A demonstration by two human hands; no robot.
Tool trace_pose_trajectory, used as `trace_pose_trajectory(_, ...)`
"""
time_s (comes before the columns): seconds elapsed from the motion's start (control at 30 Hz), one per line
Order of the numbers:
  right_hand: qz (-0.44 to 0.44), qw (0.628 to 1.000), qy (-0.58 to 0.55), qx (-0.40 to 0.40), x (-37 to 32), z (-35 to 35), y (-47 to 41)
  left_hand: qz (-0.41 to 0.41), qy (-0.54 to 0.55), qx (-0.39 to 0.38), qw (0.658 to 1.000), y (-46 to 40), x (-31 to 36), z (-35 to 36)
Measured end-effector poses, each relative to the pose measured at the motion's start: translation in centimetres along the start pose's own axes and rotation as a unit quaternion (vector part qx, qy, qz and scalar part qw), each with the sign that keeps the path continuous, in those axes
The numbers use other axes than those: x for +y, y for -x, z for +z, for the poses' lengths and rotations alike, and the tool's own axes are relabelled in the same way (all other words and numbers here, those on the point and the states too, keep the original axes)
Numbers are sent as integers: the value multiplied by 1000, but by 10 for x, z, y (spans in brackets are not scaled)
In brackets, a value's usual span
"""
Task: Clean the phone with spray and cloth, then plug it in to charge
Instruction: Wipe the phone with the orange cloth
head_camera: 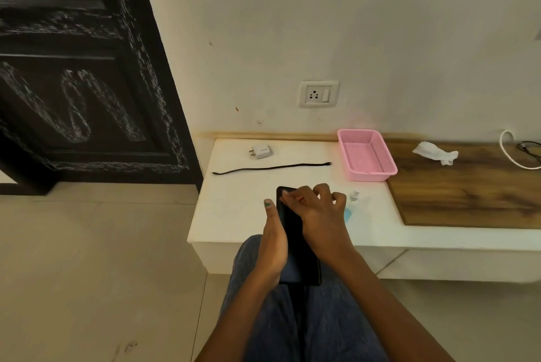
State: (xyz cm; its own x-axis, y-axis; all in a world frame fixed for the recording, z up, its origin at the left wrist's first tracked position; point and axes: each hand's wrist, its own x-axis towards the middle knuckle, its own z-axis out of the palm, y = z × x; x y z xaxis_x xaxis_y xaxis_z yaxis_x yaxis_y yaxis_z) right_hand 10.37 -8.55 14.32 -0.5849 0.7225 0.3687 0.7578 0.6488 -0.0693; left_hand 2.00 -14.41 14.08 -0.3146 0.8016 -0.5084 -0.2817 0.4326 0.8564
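Your left hand [272,247] grips the flat black phone [295,233] along its left edge, thumb up, above your lap by the white table [234,215]. Right hand [319,212] w/ fingers curled, fingertips on the phone's top.

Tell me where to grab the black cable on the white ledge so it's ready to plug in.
Take the black cable by its right-hand connector tip, coming straight down from above. It lies flat and nearly straight on the white ledge, ends free, with the pink basket close to that tip, so a sideways approach looks cramped.

Glossy black phone [292,224]; pink plastic mesh basket [367,155]; wood-grain countertop [468,197].
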Motion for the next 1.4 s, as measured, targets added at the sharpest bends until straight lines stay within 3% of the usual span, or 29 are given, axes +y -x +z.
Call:
trace_pose_trajectory(0.13,13,1000,13,2,-9,-3,-10,14,10,-9,1000,-2,2,3)
trace_pose_trajectory(0.33,-67,997,-37,-6,-15,-3,4,18,19,3,1000,-3,1,-7)
trace_pose_trajectory(0.53,-18,997,-63,29,-3,-10,-9,1,-9,-11,1000,-2,6,-4)
trace_pose_trajectory(0.73,-104,986,-124,34,-10,-6,10,4,35,17,999,-7,5,-10)
trace_pose_trajectory(0.97,-21,988,-151,5,-14,-14,1,-12,27,13,999,-5,5,-7)
trace_pose_trajectory(1.2,-94,989,-110,-2,-19,-21,18,-10,47,24,999,-3,1,-12)
trace_pose_trajectory(1.4,2,996,-83,-14,-19,-22,0,-20,10,1,1000,-1,2,-6)
